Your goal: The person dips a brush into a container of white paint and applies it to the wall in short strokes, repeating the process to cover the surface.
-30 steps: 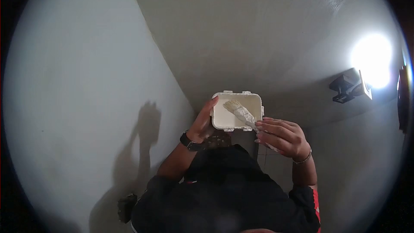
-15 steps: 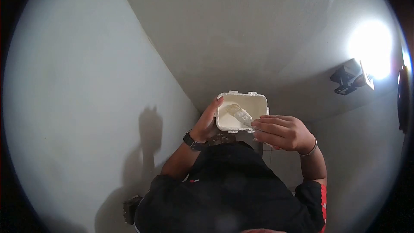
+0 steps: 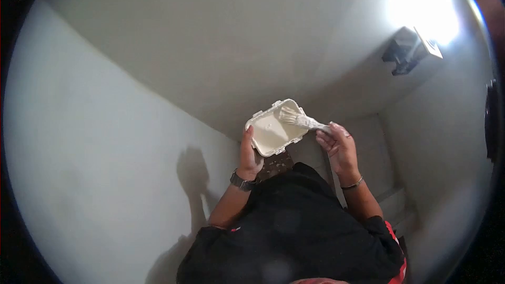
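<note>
My left hand grips a rectangular off-white plastic tub at its left end, with the thumb lying over the rim. Creamy white paint coats the inside of the tub, which is tilted so its right end sits higher in view. In my right hand is a paintbrush, pinched by the handle between thumb and fingers. White paint cakes the brush, and its bristles overlap the upper right of the tub's inside.
A pale wall rises close on the left, and a greyish wall stands ahead. At upper right a bright lamp shines beside a dark bracket-like fixture. Steps show low on the right.
My view has turned, shifting walls and lamp. The tub has tilted, its right end now higher. My right hand has turned, and the brush now points left from the tub's right side.
</note>
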Demonstrator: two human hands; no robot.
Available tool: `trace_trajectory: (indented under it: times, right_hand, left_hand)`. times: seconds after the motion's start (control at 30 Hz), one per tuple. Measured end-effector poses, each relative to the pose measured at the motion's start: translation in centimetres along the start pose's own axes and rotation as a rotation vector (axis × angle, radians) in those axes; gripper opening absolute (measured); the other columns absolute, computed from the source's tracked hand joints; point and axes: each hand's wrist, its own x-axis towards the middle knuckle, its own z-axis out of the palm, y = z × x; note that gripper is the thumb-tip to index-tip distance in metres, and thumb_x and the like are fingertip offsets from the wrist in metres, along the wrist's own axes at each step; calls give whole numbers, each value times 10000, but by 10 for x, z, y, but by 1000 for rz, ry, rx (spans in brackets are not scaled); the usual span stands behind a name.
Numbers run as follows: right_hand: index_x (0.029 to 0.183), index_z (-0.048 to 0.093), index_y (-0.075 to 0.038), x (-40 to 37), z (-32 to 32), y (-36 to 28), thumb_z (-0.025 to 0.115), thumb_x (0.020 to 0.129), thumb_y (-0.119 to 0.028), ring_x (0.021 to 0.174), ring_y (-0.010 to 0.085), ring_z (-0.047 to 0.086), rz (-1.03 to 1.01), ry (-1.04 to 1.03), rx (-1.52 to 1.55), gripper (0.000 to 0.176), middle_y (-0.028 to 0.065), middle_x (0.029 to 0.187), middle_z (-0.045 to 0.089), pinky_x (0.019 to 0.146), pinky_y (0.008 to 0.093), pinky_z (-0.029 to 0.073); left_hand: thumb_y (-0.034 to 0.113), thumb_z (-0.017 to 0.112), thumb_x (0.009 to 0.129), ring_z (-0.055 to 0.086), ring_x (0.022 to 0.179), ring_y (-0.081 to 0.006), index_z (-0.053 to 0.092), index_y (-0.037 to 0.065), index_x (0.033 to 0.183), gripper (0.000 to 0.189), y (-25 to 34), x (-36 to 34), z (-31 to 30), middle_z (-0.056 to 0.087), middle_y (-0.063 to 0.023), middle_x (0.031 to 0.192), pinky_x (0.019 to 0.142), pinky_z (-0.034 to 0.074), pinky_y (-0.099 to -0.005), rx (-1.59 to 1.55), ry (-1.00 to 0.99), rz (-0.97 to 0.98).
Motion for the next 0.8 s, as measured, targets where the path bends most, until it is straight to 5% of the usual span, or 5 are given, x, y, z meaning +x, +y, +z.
trace_trajectory:
  times: [0.3, 0.37, 0.57, 0.63, 0.8]
  right_hand:
    - [1108, 544, -12, 2, -35, 28, 592, 912, -122, 745, 161, 674, 83, -11, -96, 230, 105, 984, 661, 634, 278, 578]
    - [1131, 536, -12, 2, -35, 24, 576, 926, -152, 631, 87, 589, 90, -163, -411, 252, 49, 897, 639, 555, 221, 506]
    - [1129, 523, -72, 8, -30, 20, 479, 966, -235, 535, 25, 345, 76, -161, -265, 235, -47, 721, 488, 472, 185, 261]
    - [1123, 514, -100, 16, -32, 15, 466, 964, -241, 538, 20, 350, -13, -114, -329, 218, -58, 702, 467, 467, 186, 248]
    - [1129, 512, -81, 67, -51, 8, 478, 959, -249, 527, 27, 346, -60, -45, -224, 242, -72, 669, 406, 456, 194, 254]
  left_hand:
    - [406, 453, 950, 510, 1191, -244, 388, 44, 1348, 542, -30, 32, -24, 509, -117, 1298, 998, 427, -397, 59, -58, 63]
    - [415, 456, 946, 500, 1203, -246, 379, 45, 1359, 559, -32, 36, -31, 503, -120, 1309, 1013, 414, -398, 55, -54, 35]
    - [464, 446, 932, 483, 1227, -277, 340, 53, 1394, 627, -28, 32, -23, 477, -137, 1345, 1023, 405, -409, 208, 0, 100]
    - [490, 437, 923, 512, 1195, -306, 340, 52, 1389, 647, -23, 25, -13, 475, -143, 1342, 916, 501, -465, 161, -10, 106]
    - [452, 380, 947, 526, 1172, -294, 369, 73, 1380, 575, -20, 16, 4, 506, -127, 1312, 893, 505, -444, 175, 1, 158]
